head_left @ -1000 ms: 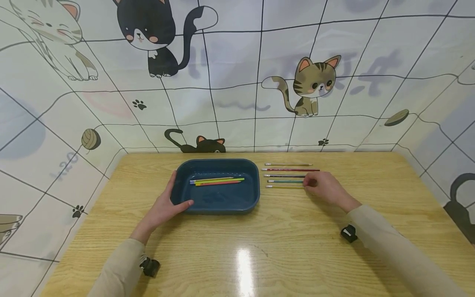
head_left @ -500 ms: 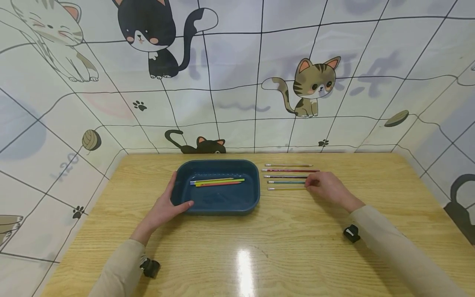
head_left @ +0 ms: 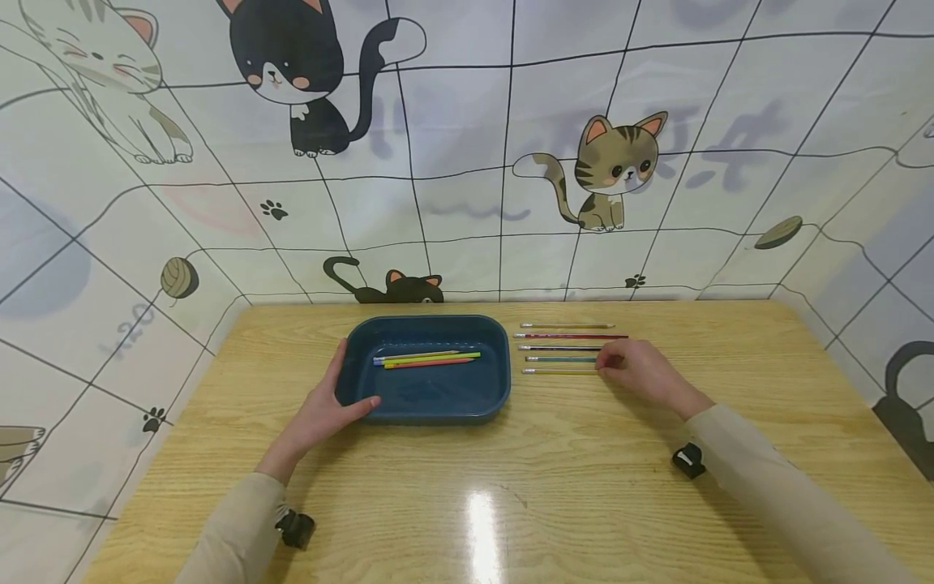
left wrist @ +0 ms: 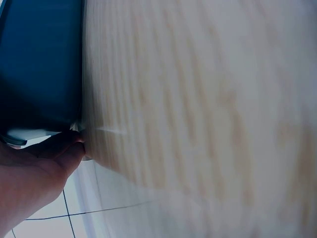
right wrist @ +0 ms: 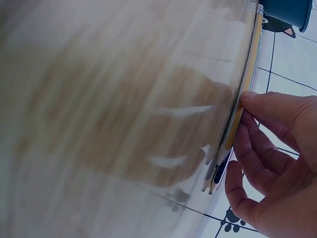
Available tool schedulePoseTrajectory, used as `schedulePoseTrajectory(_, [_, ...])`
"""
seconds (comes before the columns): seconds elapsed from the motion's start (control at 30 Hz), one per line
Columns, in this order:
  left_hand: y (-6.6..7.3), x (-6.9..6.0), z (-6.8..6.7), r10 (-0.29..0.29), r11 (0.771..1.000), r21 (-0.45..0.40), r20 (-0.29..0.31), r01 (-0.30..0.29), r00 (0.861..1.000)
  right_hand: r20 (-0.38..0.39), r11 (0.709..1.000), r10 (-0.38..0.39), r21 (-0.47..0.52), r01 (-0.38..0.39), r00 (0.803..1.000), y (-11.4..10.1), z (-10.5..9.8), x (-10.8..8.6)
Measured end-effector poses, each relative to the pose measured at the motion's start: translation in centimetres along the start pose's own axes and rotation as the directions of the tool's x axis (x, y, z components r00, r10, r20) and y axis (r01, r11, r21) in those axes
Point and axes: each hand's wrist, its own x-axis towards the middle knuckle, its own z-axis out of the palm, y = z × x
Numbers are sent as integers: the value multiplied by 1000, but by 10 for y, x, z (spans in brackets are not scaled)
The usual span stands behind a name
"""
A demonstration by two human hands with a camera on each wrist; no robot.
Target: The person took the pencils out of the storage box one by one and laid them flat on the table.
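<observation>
My right grip (head_left: 638,369) pinched the nearest yellow pencil (head_left: 558,371) toward its pointed end, just beside the blue tray (head_left: 438,397) on the bench (head_left: 584,503), while my left grip (head_left: 321,405) held that tray's corner, seemingly to steady it!

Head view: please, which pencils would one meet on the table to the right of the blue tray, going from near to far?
Yellow pencil → teal pencil → dark pencil → red pencil → gold-brown pencil.
</observation>
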Motion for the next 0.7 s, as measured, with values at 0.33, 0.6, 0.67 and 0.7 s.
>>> schedulePoseTrajectory(0.33, [-3, 0, 1, 10, 1000, -9, -2, -10, 1000, -38, 1000, 14, 28, -13, 999, -8, -6, 0])
schedulePoseTrajectory(0.6, [-4, 1, 1, 13, 1000, -16, -2, -13, 1000, -74, 995, 10, 100, -2, 997, -14, -5, 4])
schedulePoseTrajectory(0.67, [-4, 0, 2, 12, 1000, -17, -4, -12, 1000, -78, 993, -5, 120, 14, 997, -16, -4, 5])
schedulePoseTrajectory(0.7, [-4, 0, 2, 12, 1000, -15, -4, -12, 1000, -81, 991, -8, 132, 19, 997, -17, -3, 6])
